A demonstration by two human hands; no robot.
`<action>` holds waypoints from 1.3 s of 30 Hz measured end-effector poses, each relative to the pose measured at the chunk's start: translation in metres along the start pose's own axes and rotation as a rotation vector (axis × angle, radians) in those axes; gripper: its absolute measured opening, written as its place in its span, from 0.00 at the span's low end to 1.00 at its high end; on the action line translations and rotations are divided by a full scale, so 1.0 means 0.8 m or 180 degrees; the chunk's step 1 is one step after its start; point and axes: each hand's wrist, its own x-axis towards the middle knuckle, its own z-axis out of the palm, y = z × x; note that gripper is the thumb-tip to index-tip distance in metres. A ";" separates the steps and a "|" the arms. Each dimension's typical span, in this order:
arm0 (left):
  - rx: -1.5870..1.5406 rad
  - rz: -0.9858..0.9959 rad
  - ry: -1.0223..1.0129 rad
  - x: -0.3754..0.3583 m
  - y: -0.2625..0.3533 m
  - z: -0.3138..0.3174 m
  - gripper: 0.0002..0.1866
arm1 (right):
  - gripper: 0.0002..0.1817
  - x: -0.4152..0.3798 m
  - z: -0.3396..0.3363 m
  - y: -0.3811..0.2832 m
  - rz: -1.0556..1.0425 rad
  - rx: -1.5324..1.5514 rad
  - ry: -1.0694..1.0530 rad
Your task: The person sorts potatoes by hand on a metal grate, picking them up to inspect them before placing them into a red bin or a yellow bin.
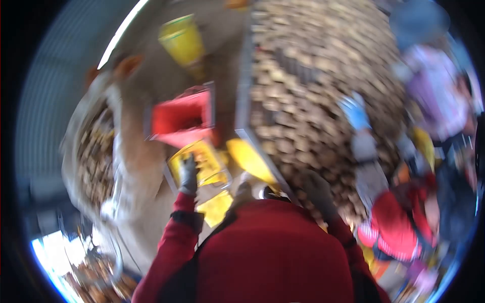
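Head view: left hand (pixel 189 174) touches yellow crate (pixel 202 161) edge.

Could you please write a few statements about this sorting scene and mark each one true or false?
1. The person's left hand, in a dark glove, rests on the yellow crate. True.
2. The square plastic crate beyond the yellow one is green. False: it is red.
3. The person's right hand, also dark-gloved, is at the edge of the wide bed of brown potatoes. True.
4. The co-worker's hand reaching over the potatoes wears a red glove. False: the glove is blue; the sleeve lower down is red.
5. The person's own sleeves are blue. False: they are dark red.
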 end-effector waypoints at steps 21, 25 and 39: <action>0.5263 0.3543 -0.3973 -0.160 0.050 0.480 0.42 | 0.19 -0.207 -0.015 0.107 0.0836 -0.0245 0.1488; 0.4630 0.3626 -0.4058 -0.131 0.079 0.473 0.29 | 0.17 -0.106 -0.024 0.088 -0.0386 -0.0830 0.0808; 0.1261 -0.0731 -0.1616 -0.032 0.050 0.335 0.24 | 0.25 0.058 -0.036 0.067 -0.1287 -0.2098 0.1424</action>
